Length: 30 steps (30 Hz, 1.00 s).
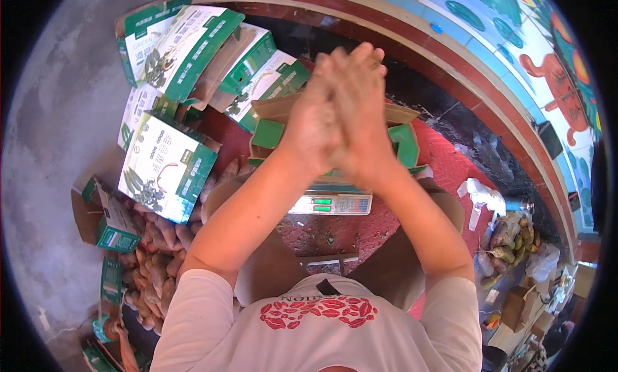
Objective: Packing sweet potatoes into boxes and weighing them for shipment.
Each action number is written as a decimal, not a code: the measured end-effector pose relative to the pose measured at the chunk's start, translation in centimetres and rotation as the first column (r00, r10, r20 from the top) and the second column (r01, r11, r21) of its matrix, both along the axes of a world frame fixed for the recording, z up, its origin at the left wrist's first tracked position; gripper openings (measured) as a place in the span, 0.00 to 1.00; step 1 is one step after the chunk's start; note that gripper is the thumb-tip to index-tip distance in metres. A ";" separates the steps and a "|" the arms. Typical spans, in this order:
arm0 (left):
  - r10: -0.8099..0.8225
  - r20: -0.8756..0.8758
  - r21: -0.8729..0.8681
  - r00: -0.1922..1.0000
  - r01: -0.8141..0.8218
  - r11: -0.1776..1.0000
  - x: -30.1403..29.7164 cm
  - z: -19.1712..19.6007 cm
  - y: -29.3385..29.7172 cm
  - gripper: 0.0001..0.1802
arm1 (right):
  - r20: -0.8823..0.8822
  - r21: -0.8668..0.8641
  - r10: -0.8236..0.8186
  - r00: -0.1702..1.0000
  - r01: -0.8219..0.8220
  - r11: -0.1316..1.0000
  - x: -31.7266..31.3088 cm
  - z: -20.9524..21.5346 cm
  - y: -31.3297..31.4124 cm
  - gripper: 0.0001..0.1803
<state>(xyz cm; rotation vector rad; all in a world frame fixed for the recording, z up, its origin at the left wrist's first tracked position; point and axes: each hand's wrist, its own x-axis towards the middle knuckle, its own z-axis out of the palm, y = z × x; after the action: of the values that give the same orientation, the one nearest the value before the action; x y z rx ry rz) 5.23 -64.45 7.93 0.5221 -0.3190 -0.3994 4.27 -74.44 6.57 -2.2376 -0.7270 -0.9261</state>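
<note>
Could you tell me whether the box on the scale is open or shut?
Open: the box's green flaps stand spread outward above the scale.

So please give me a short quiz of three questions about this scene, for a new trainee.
1. True or false: the left hand and the right hand are pressed together, holding nothing that can be seen.
2. What lies in the heap on the floor at the person's left?
A. reddish-brown sweet potatoes
B. glass bottles
C. folded towels
3. Fill in: below the hands, an open green and brown cardboard box sits on a grey digital ____.

Key: 1 true; 2 A; 3 scale.
</note>
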 end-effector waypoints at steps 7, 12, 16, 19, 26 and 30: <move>-0.103 0.012 0.176 0.995 0.099 0.979 2.8 0.7 -10.5 0.34 | -0.177 0.418 -0.142 0.974 0.205 0.885 0.6 0.8 -6.4 0.27; -0.096 0.072 0.291 0.993 0.072 0.954 1.1 -0.7 -19.1 0.34 | 0.128 0.150 -0.320 0.939 0.301 0.942 4.4 -1.9 -18.9 0.24; -0.288 -0.002 0.297 0.958 0.275 0.914 0.9 -0.6 -22.2 0.36 | 0.083 0.538 -0.454 0.887 0.344 0.770 3.4 -4.5 -18.8 0.27; -0.097 -0.112 0.311 0.989 0.128 0.942 3.3 -2.2 -23.6 0.35 | -0.096 0.429 -0.337 0.937 0.344 0.835 0.7 -3.3 -17.0 0.27; -0.297 -0.095 0.372 0.950 0.311 0.874 3.5 -2.9 -23.0 0.32 | -0.251 0.092 -0.695 0.674 0.731 0.676 1.8 -9.1 -29.3 0.22; 0.013 -0.358 0.375 0.934 0.131 0.918 7.1 -4.6 -23.1 0.33 | -0.104 0.444 -0.317 0.943 0.329 0.833 2.0 -3.9 -21.7 0.23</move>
<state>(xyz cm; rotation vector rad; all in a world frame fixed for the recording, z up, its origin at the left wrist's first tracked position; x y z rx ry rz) 12.35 -87.50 3.37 0.8221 0.1024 -0.6146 6.29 -96.19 2.64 -1.9648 -0.0853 -1.0928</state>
